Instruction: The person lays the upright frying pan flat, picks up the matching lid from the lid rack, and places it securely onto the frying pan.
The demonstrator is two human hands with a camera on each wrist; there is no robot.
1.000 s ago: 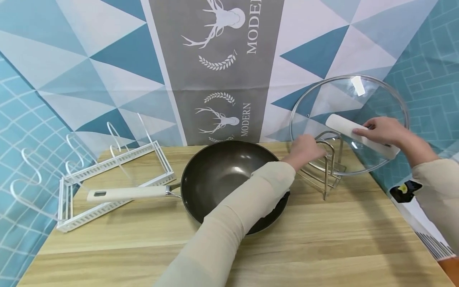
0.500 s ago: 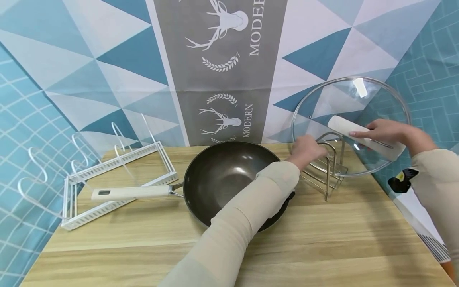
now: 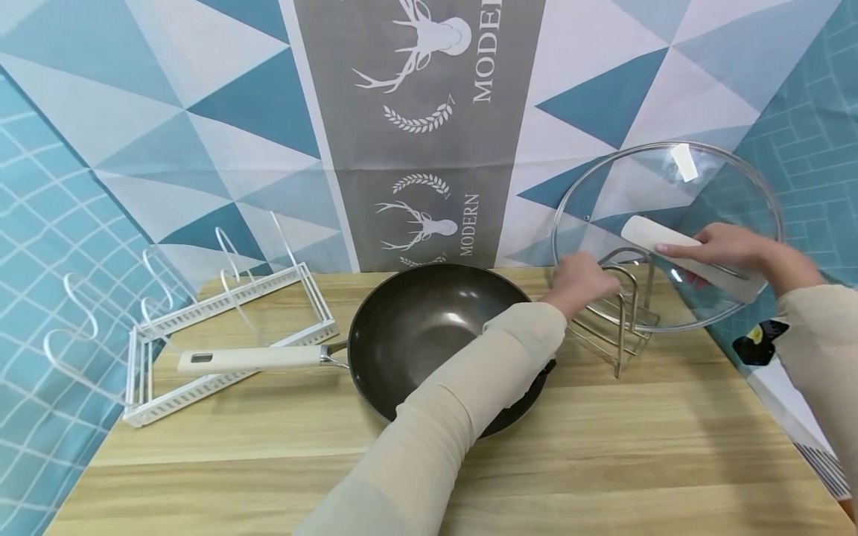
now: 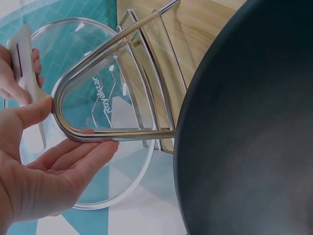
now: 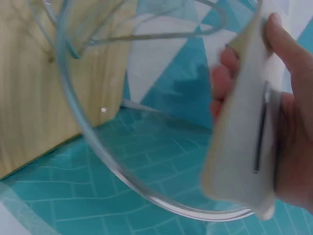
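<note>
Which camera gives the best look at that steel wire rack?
The left wrist view: the steel rack fills it, left hand touching its loop. The head view shows it small; the right wrist view catches only blurred wires through the glass lid.

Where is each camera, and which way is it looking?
Head: worn on the head, looking forward and down at the wooden table, both sleeved arms showing.
Left wrist: faces the left hand touching the steel wire rack.
Right wrist: faces the right hand gripping the round glass lid.
All three show lid and rack.
</note>
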